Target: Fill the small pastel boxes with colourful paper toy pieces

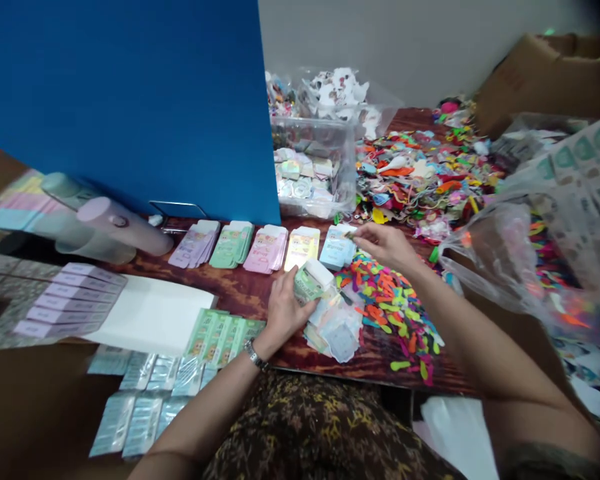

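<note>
My left hand (286, 305), with a metal watch on its wrist, is closed around a small green printed box (307, 283) whose white end flap stands open. My right hand (387, 245) pinches a small dark, brownish piece (350, 235), too small to name. It is raised over the stack of blue flat boxes (337, 248). Below the green box lies a loose pile of clear and pale sticker-like sheets (336, 328). To their right spreads a heap of small, brightly coloured spoon-shaped pieces (393, 293).
Purple (195, 244), green (231, 244), pink (266, 249) and yellow flat-box stacks (303, 247) line the back. Filled green boxes (220, 337) and purple boxes (70, 300) lie left. A clear bin (343, 167), mixed trinkets (420, 167), blue panel (130, 100) and plastic bag (495, 240) surround the table.
</note>
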